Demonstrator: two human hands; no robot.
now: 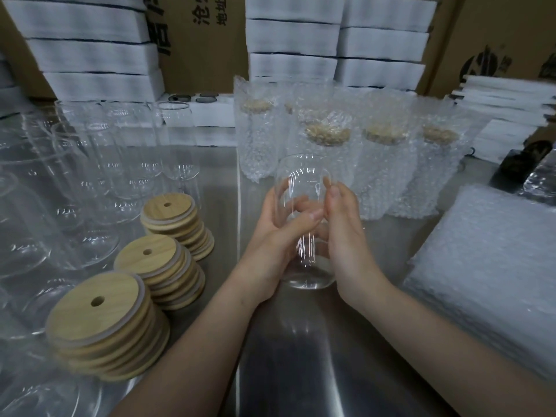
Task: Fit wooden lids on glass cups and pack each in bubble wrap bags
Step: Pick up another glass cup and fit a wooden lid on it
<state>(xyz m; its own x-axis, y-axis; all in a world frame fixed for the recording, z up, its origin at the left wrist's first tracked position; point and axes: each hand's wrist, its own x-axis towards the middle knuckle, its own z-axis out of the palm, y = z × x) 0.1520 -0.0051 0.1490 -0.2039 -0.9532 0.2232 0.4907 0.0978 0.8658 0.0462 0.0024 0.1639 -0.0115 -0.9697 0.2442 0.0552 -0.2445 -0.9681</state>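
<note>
Both hands, left [270, 245] and right [346, 236], hold a lidless cup [304, 182] above the tabletop [301, 341], fingers [310, 213] curled round it.

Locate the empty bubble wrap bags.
Head view: the bags lie at the right of the table, beside the right hand, nearer than the wrapped cups.

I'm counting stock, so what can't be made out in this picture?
Head view only.
1. Empty glass cups: cut off by the left edge, overlapping.
2. Flat bubble wrap bags: cut off by the right edge.
3. Packed cups: wrap blurs their lids.
</note>
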